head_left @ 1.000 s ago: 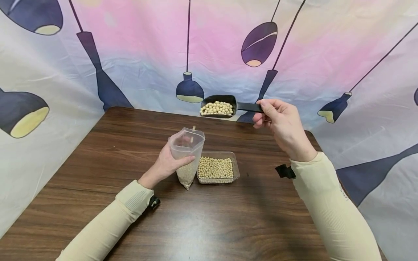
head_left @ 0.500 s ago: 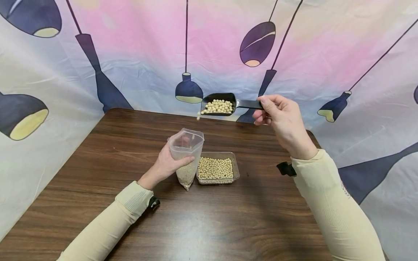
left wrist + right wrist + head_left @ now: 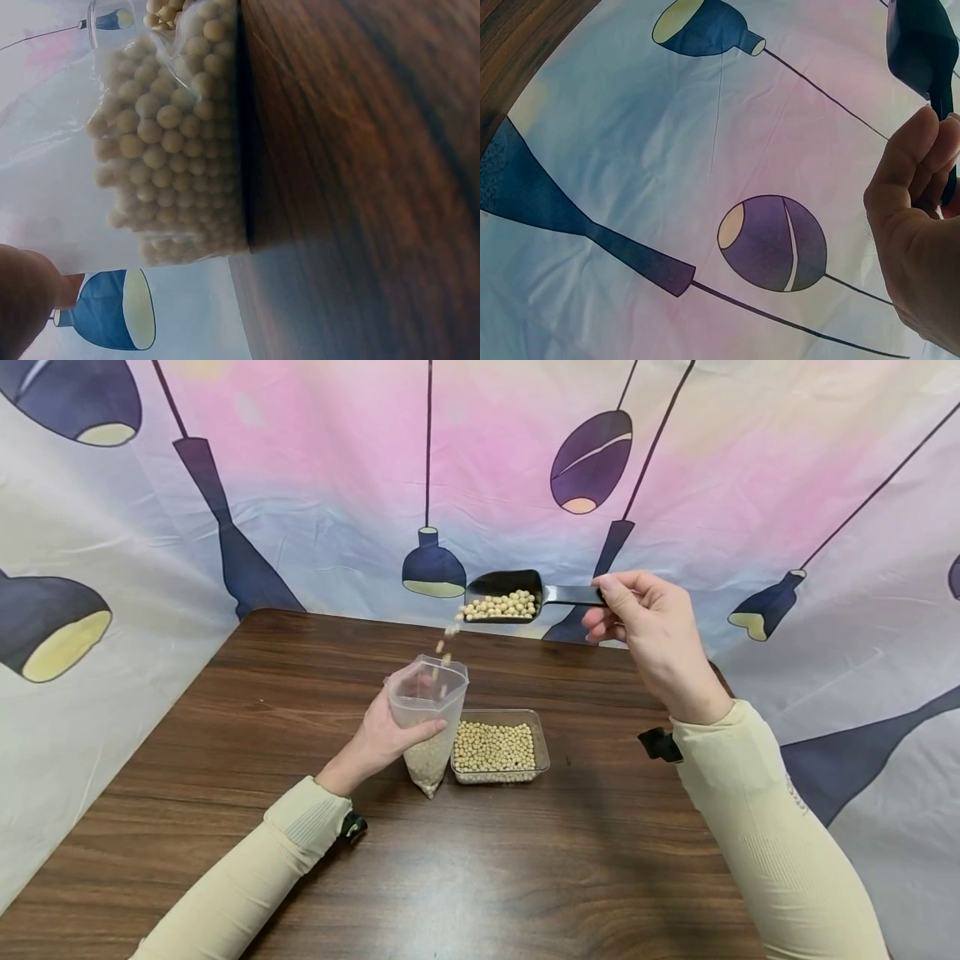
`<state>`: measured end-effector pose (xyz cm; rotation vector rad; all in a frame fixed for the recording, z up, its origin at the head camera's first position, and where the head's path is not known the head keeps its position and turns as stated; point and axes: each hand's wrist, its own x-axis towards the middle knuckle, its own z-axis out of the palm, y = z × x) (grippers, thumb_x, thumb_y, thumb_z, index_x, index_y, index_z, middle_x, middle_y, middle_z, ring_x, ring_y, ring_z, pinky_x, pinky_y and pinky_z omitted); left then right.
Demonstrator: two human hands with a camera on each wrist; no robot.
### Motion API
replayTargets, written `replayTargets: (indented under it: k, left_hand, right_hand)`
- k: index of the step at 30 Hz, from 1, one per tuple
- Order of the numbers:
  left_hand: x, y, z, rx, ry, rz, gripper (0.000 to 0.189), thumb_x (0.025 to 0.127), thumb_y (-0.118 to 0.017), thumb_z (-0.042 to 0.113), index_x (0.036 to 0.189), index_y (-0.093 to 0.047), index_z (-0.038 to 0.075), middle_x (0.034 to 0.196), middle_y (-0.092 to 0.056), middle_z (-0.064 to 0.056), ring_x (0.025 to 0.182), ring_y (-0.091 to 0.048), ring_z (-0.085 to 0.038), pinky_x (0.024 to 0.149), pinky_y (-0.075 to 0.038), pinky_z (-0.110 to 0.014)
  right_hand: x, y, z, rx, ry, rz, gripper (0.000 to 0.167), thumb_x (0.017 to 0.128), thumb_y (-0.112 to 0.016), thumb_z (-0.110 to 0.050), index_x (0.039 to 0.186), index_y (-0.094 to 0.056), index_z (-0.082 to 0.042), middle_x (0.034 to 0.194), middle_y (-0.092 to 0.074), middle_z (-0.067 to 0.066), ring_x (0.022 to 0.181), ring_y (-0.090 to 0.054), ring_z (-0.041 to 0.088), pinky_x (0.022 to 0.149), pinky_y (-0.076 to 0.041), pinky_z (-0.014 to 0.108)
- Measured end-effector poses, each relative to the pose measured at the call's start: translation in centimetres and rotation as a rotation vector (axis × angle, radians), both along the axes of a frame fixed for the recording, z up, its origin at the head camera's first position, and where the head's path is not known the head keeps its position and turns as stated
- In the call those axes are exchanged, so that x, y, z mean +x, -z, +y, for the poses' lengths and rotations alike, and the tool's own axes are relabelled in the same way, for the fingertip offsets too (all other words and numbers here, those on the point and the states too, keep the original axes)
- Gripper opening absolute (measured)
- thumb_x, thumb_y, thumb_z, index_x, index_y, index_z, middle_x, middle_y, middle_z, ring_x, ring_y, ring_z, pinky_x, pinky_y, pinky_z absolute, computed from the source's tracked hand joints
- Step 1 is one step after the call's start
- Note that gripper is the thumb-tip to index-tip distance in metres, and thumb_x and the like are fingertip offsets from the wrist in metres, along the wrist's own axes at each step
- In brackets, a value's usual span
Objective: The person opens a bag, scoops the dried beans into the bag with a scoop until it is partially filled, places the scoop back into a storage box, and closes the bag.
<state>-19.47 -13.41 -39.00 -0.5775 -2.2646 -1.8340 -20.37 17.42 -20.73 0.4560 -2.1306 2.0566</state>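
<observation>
Looks like the pouring step is in hand – beans [image 3: 506,607] are being tipped off the lip of a black scoop [image 3: 501,582] into a clear bag [image 3: 432,710], with a fair pile left to go. The scoop's handle is pinched in the fingers of the right hand [image 3: 656,639], up above the bag. The bag is gripped by the left hand [image 3: 378,727], base down on the counter [image 3: 480,877], just beside a clear box [image 3: 517,716] of beans. Next, a bit more tilt is probably called for, with the mouth lined up under the lip. Hard to make out – the left fingers are mostly hidden behind the bag, whose mouth is cut off in the left wrist view; the scoop's contents can't be seen from the right wrist.
</observation>
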Motion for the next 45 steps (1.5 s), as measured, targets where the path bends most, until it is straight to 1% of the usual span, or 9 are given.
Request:
replayTargets:
  k: [7,12,15,19,23,28,34,40,45]
  left_hand:
    - [0.0,0.0,-0.1,0.006,0.003,0.001,0.084,0.078,-0.079,0.004,0.149,-0.035,0.015,0.128,-0.053,-0.013,0.112,-0.054,-0.027,0.094,-0.045,-0.038]
    - [0.1,0.0,-0.1,0.014,0.011,-0.007,0.084,0.079,-0.079,0.004,0.149,-0.034,0.015,0.128,-0.053,-0.014,0.113,-0.054,-0.028,0.096,-0.044,-0.042]
    - [0.2,0.0,-0.1,0.001,-0.006,-0.026,0.085,0.078,-0.08,0.007,0.149,-0.034,0.015,0.13,-0.052,-0.014,0.114,-0.053,-0.029,0.096,-0.042,-0.045]
    - [0.2,-0.2,-0.1,-0.015,-0.018,-0.042,0.085,0.078,-0.08,0.01,0.149,-0.034,0.014,0.132,-0.05,-0.013,0.115,-0.052,-0.029,0.096,-0.042,-0.046]
    - [0.2,-0.3,0.0,-0.003,-0.005,-0.036,0.085,0.078,-0.08,0.008,0.149,-0.034,0.015,0.131,-0.051,-0.014,0.114,-0.053,-0.03,0.096,-0.043,-0.046]
    - [0.2,-0.2,0.0,-0.006,-0.011,-0.025,0.084,0.078,-0.08,0.007,0.149,-0.035,0.015,0.129,-0.052,-0.012,0.113,-0.054,-0.027,0.095,-0.044,-0.044]
    - [0.1,0.1,0.0,-0.003,-0.008,0.001,0.082,0.079,-0.078,0.004,0.148,-0.035,0.012,0.128,-0.053,-0.014,0.112,-0.054,-0.028,0.094,-0.045,-0.037]
    - [0.1,0.1,0.0,-0.008,-0.016,-0.009,0.083,0.078,-0.079,0.005,0.148,-0.035,0.013,0.128,-0.053,-0.014,0.112,-0.054,-0.027,0.094,-0.045,-0.038]
    - [0.0,0.1,0.1,0.0,-0.004,-0.004,0.083,0.079,-0.078,0.003,0.149,-0.035,0.013,0.128,-0.052,-0.015,0.112,-0.054,-0.029,0.094,-0.045,-0.036]
  right_hand:
    - [0.1,-0.2,-0.1,0.043,0.021,0.023,0.027,0.096,-0.062,-0.022,0.108,-0.061,0.003,0.069,-0.068,0.008,0.062,-0.065,0.017,0.067,-0.056,0.028]
    - [0.1,-0.2,-0.2,0.055,0.03,0.031,0.026,0.096,-0.062,-0.022,0.107,-0.061,0.001,0.069,-0.068,0.008,0.061,-0.064,0.017,0.067,-0.056,0.028]
    - [0.1,-0.2,-0.2,0.054,0.027,0.039,0.025,0.096,-0.062,-0.021,0.107,-0.062,0.001,0.069,-0.068,0.008,0.061,-0.064,0.016,0.066,-0.056,0.028]
    - [0.0,-0.3,-0.2,0.063,0.031,0.06,0.023,0.097,-0.061,-0.02,0.106,-0.062,0.001,0.068,-0.068,0.007,0.061,-0.065,0.016,0.066,-0.056,0.027]
    - [0.0,-0.4,-0.2,0.09,0.048,0.086,0.023,0.097,-0.06,-0.021,0.106,-0.062,0.001,0.068,-0.069,0.006,0.06,-0.065,0.015,0.065,-0.056,0.026]
    - [0.2,-0.7,-0.3,0.095,0.059,0.109,0.023,0.096,-0.061,-0.02,0.105,-0.062,0.001,0.068,-0.068,0.007,0.059,-0.065,0.015,0.064,-0.056,0.025]
    - [0.5,-0.8,-0.3,0.144,0.08,0.154,0.02,0.097,-0.06,-0.02,0.104,-0.063,-0.002,0.068,-0.069,0.004,0.059,-0.066,0.015,0.064,-0.056,0.025]
    - [0.8,-0.9,-0.3,0.161,0.077,0.203,0.02,0.097,-0.06,-0.019,0.102,-0.062,-0.001,0.066,-0.069,0.004,0.058,-0.065,0.016,0.063,-0.056,0.026]
    - [1.4,-0.8,-0.7,0.236,0.098,0.28,0.018,0.097,-0.06,-0.017,0.102,-0.063,0.0,0.068,-0.068,0.005,0.061,-0.066,0.019,0.064,-0.056,0.027]
